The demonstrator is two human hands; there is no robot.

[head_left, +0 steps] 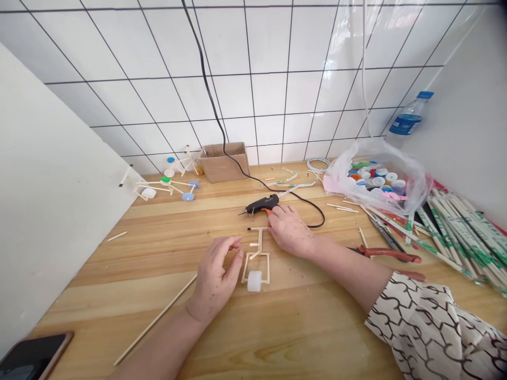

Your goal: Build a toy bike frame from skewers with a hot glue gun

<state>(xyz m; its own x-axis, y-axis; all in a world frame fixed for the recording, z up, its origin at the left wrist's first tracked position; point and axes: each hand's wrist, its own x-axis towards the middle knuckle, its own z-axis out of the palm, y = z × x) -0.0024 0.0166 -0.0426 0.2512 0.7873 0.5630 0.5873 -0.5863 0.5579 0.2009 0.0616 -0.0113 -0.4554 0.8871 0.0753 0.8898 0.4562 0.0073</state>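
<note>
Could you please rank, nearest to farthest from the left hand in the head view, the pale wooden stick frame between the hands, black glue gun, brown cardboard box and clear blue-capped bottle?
1. Pale wooden stick frame: just right of the left hand.
2. Black glue gun: ahead, slightly right.
3. Brown cardboard box: farther ahead.
4. Clear blue-capped bottle: far back right.

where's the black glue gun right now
In the head view, the black glue gun is near the centre, just beyond the pale wooden-stick frame with the white wheel, the right hand at its orange trigger.
</note>
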